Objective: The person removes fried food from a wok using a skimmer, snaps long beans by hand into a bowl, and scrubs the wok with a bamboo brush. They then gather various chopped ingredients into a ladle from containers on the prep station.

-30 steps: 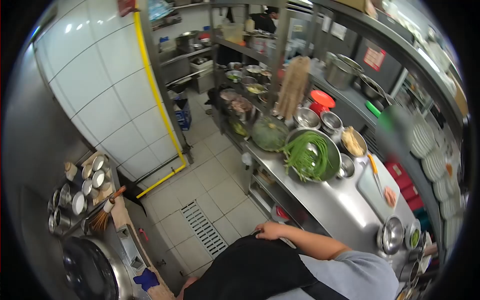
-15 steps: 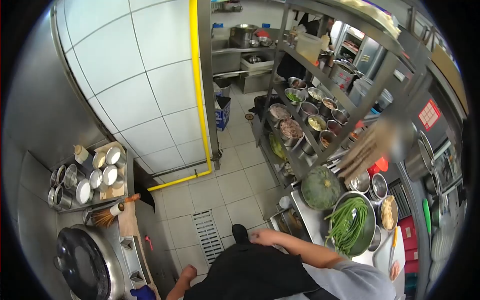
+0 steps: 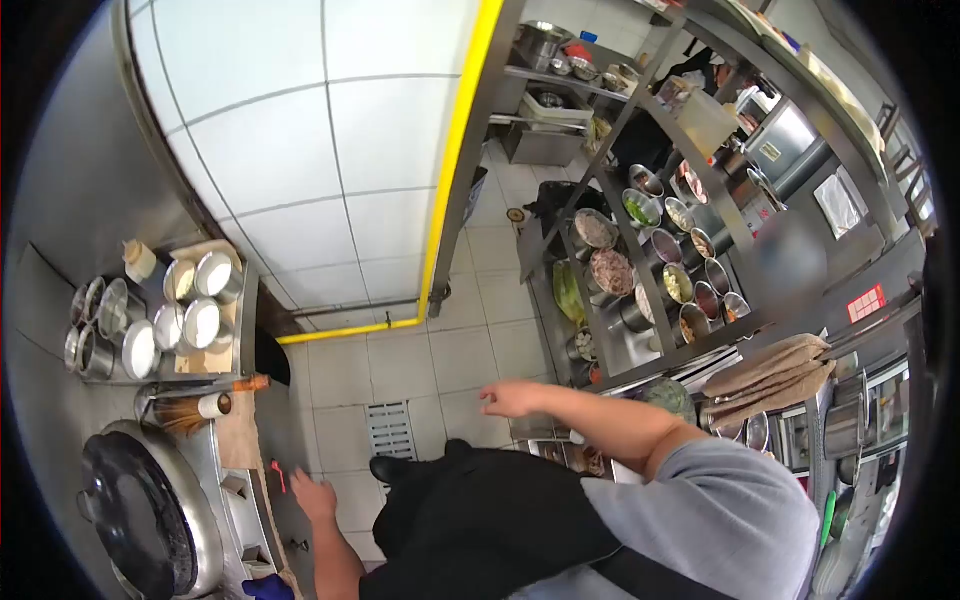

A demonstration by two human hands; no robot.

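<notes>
My left hand [image 3: 316, 496] hangs low beside the steel stove front, fingers loosely spread with nothing in them. Just left of it is a small red lever [image 3: 279, 477] on the stove side. My right hand [image 3: 512, 398] is held out over the tiled floor, fingers loosely stretched and slightly bent, with nothing visible in it. Beneath and between the hands lies a floor drain grate [image 3: 390, 430], partly covered by my black shoe [image 3: 393, 470] and black apron [image 3: 470, 515].
At left stands a wok with a black lid [image 3: 135, 510], a bamboo brush [image 3: 185, 412] and several metal pots [image 3: 205, 322]. On the right, a steel rack [image 3: 630, 345] holds bowls of food. A brown towel [image 3: 770, 372] hangs near a green melon [image 3: 668, 398]. A yellow pipe [image 3: 450, 150] runs down the wall.
My body has turned and moved forward. Both hands have risen in view, and the left hand's fingers have spread. The bowl of green beans is now hidden behind my arm and shoulder.
</notes>
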